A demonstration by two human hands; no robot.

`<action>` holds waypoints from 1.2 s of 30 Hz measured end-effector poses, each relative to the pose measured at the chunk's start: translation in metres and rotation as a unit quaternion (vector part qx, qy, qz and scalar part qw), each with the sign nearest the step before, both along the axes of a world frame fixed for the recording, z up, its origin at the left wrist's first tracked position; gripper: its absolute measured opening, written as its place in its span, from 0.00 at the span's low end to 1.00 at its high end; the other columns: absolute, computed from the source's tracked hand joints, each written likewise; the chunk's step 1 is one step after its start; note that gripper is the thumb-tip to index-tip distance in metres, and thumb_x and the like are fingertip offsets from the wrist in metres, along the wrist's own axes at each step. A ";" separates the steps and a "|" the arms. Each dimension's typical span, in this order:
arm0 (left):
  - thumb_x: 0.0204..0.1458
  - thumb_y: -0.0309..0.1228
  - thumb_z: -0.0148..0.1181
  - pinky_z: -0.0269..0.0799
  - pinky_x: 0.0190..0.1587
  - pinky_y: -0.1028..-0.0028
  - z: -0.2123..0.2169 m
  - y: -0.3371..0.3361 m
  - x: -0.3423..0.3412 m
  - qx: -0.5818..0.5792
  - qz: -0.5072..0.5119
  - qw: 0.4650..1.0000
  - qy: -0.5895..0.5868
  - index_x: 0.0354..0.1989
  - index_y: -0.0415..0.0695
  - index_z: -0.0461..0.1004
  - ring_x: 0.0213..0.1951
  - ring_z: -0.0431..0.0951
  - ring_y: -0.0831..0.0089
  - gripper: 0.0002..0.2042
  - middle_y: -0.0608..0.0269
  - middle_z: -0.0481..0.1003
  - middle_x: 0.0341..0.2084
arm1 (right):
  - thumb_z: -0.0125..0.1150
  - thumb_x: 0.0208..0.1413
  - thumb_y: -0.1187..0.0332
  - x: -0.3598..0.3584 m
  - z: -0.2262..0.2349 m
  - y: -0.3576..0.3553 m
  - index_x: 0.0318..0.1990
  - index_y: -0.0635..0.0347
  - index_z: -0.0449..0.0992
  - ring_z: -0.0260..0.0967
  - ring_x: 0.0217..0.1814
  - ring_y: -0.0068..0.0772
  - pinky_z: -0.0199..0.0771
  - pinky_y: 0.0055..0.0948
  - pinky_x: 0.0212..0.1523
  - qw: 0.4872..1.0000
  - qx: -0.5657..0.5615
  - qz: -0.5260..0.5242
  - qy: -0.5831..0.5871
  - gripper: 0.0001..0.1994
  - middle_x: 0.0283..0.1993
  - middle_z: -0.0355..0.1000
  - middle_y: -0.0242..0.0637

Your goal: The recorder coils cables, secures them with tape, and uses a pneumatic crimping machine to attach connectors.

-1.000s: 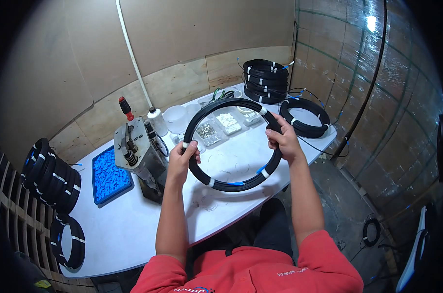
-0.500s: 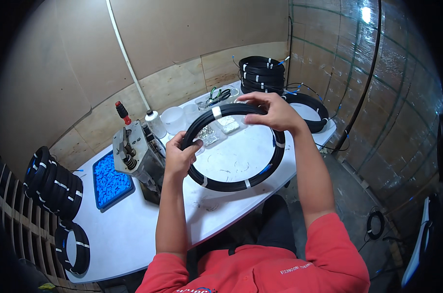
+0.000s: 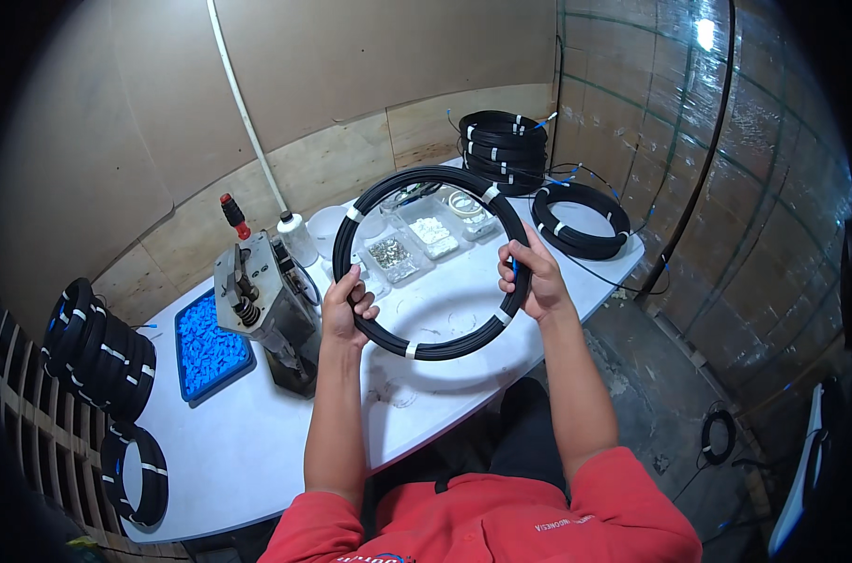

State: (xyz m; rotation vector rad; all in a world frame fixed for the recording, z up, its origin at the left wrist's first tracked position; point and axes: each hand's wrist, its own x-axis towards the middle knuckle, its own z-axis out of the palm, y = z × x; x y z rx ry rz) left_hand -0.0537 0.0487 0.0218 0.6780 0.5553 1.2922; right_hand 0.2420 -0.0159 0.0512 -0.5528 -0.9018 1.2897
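- Round, banded shapes recur: a stack of black coils (image 3: 102, 352) at far left, a coil (image 3: 152, 488) leaning in front of it, a second stack (image 3: 504, 152) at the back right, and a flat-lying coil (image 3: 585, 244) just beside that one.
- A blue tray (image 3: 225, 384) holds a loose heap of small, oblong blue pieces (image 3: 207, 345).
- Next to it stands a blocky metal machine (image 3: 266, 291) with a coiled spring; a red-and-black handle (image 3: 232, 216) shows above it.
- Clear, square-sided boxes contain shiny silvery bits (image 3: 393, 257) and matt white bits (image 3: 432, 235); behind stands a whitish bottle (image 3: 297, 240).
- The table (image 3: 229, 469) is smooth and white, with faint dark scuffs.
- The room has brown board and pale grained wood (image 3: 332, 152) behind, glossy clear film (image 3: 684, 141) over the right wall, and a grey, worn floor (image 3: 623, 375).
- The held ring of black cable (image 3: 449, 350) is nearly circular, built of many fine strands, with four white bands visible and a touch of blue by the right hand.
- It is raised above the table's near part, between the left hand (image 3: 346, 305) and right hand (image 3: 538, 274), whose fingers curl closely around its opposite sides.
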 end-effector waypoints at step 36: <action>0.57 0.37 0.63 0.53 0.14 0.82 0.002 -0.015 0.001 0.010 0.061 0.998 -0.001 0.27 0.51 0.67 0.13 0.57 0.86 0.11 0.77 0.58 0.14 | 0.55 0.64 0.59 -0.028 -0.031 -0.004 0.62 0.57 0.59 0.68 0.26 0.24 0.74 0.27 0.22 0.992 0.012 -0.124 -0.002 0.23 0.38 0.65 0.34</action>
